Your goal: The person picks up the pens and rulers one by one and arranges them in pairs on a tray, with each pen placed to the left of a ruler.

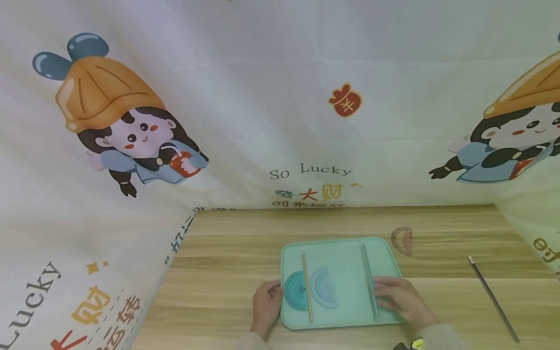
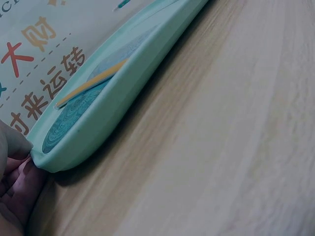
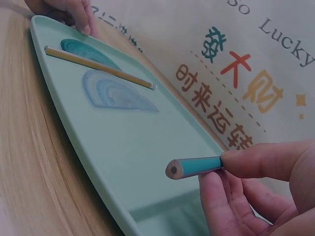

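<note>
A mint-green tray (image 1: 347, 296) lies on the table, and my left hand (image 1: 267, 304) pinches its left rim, the thumb at the edge in the left wrist view. Over the tray's right part, my right hand (image 1: 400, 297) holds a teal pencil (image 3: 197, 167) between thumb and fingers, its unsharpened end facing the right wrist camera. On the tray's left side a yellow pencil (image 1: 307, 287) lies across the edge of a teal protractor (image 1: 294, 291). Right of it is a clear bluish protractor (image 1: 324, 289).
Beyond the tray's far right corner, a small brownish clear protractor (image 1: 404, 241) lies on the wooden table (image 1: 236, 253). A dark pencil (image 1: 493, 297) rests farther right. Printed cloth (image 1: 271, 97) hangs behind and along the sides.
</note>
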`<state>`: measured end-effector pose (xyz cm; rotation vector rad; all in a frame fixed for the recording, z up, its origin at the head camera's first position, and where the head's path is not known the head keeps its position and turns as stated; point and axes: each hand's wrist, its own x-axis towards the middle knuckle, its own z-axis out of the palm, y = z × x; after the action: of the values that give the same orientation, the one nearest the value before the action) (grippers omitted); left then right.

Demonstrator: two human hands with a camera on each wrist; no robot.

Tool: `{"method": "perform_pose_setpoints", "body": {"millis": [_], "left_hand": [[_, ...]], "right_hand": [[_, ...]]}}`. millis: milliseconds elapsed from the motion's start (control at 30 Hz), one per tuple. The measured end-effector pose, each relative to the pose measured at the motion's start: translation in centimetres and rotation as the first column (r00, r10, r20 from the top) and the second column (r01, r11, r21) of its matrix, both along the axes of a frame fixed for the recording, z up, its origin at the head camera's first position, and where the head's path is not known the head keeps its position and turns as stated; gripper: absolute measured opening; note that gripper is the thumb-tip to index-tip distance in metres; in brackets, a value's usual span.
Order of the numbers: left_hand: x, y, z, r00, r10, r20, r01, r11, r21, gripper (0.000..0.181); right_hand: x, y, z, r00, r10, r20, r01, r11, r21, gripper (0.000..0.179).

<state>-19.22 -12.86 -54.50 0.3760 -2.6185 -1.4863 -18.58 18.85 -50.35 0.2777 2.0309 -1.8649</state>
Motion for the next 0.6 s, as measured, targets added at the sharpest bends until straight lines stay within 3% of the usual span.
{"method": "perform_pose_setpoints", "body": {"millis": [200, 600], "left_hand": [[0.1, 0.1, -0.1, 1.0, -0.002, 0.022, 0.002, 1.0, 0.012, 0.025], [0.2, -0.1, -0.1, 0.999, 0.006, 0.031, -0.007, 1.0, 0.005, 0.025]], "right_hand": [[-0.6, -1.4, -0.3, 0.999, -0.029, 0.014, 0.029, 0.999, -0.013, 0.052], [-1.1, -4.8, -0.2, 0.998, -0.069, 0.01, 0.069, 0.996, 0.06, 0.045]]}}
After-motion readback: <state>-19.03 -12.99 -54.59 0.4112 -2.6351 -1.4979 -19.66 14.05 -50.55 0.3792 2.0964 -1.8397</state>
